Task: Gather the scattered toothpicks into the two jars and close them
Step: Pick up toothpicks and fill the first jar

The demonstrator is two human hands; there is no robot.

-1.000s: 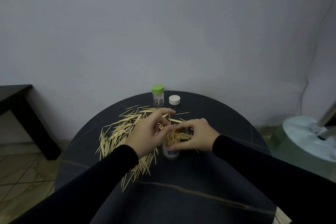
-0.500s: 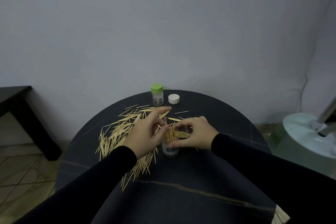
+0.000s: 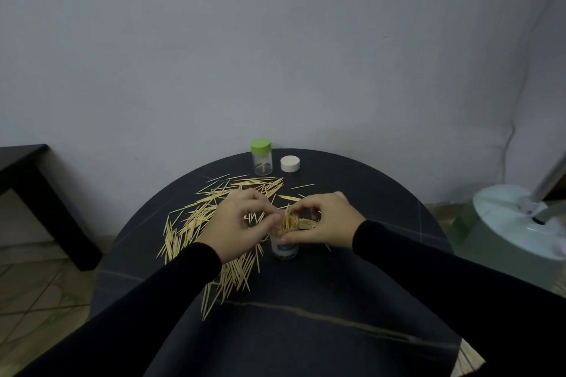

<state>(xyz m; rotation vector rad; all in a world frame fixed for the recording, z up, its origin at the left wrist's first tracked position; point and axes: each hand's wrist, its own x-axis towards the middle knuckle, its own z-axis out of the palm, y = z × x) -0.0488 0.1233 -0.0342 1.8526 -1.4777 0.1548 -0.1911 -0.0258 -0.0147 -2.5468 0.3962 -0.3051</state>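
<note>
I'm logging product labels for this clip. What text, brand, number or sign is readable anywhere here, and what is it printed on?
Open jar, gripped by the right hand: a label with a teal band carrying pale characters, too small and blurred to read.
Green-lidded jar: no visible print.
White lid: no visible print.
Table, wall and floor: no text or signs.

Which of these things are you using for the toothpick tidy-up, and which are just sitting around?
For the job:
- pale wooden toothpicks scattered on the table
- clear open jar stuffed with toothpicks
- clear jar with green lid
- white round cap
- left hand, right hand

Just around:
- black round table
- dark side table
- white round base
</note>
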